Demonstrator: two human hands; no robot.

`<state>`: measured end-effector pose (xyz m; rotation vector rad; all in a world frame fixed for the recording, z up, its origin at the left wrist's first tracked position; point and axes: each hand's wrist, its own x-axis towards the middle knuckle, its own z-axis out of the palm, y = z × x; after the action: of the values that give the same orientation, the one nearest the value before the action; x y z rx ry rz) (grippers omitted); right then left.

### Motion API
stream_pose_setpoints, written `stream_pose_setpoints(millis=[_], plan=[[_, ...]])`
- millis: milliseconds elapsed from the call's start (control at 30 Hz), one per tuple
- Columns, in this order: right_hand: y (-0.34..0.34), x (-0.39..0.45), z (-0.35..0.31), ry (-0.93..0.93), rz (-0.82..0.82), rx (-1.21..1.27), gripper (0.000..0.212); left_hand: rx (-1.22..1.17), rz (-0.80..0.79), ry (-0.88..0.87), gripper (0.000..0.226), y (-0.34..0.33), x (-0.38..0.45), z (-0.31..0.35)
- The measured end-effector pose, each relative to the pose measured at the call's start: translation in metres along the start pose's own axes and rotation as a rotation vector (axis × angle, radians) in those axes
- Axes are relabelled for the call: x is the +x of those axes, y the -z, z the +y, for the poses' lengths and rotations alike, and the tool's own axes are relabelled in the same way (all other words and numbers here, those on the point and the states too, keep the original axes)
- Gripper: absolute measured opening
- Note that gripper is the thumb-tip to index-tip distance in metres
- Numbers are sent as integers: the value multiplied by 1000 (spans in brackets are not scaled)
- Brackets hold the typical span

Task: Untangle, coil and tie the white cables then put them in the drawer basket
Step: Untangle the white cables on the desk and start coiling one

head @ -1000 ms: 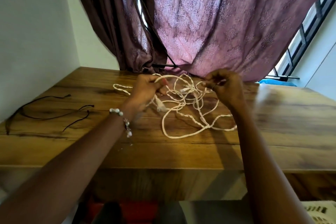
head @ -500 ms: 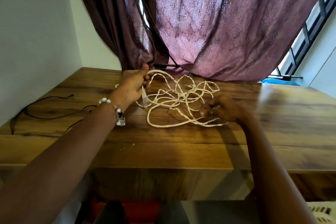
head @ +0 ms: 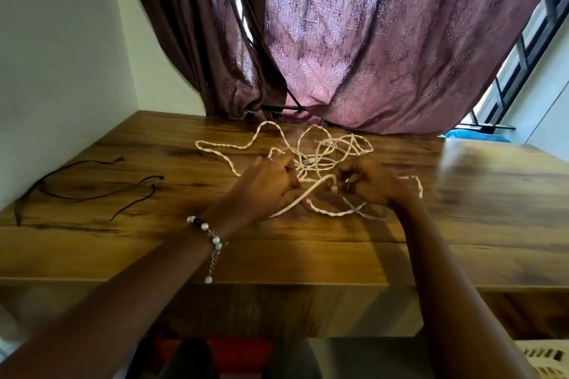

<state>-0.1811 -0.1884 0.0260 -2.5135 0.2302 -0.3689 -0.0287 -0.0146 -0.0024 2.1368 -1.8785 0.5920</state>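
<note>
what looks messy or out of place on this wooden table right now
The white twisted cables lie in a loose tangle of crossing loops at the middle of the brown wooden table, none coiled or tied. The left hand and right hand both grip strands. Thin black cords sprawl loose at the table's left side.

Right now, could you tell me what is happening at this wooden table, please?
A person is working at a tangle of white twisted cables on the brown wooden table. The left hand grips one strand near the heap's front; the right hand holds another beside it. The cables lie loose and knotted, nothing coiled or tied yet. Thin black cords lie apart on the left, untouched.
</note>
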Motion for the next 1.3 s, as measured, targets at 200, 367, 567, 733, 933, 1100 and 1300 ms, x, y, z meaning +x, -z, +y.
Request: stream_pose_setpoints(millis=[200,367,567,733,933,1100,1300], plan=[[11,6,20,-120,408,98,13,-666,182,310,63,-12,-8,8],[17,13,25,-121,500,83,5,-550,333,326,17,-3,9,4],[21,4,15,-8,239,-25,12,-1392,429,545,29,50,43,1],[22,10,39,-160,117,-424,6,-1672,513,784,35,75,59,-19],[38,11,74,-361,276,-604,73,-2027,651,953,36,86,52,-48],[33,12,88,-259,60,-605,130,-2102,712,1027,33,75,46,-63],[31,11,48,-237,776,-202,25,-2054,716,1071,35,63,48,-67]])
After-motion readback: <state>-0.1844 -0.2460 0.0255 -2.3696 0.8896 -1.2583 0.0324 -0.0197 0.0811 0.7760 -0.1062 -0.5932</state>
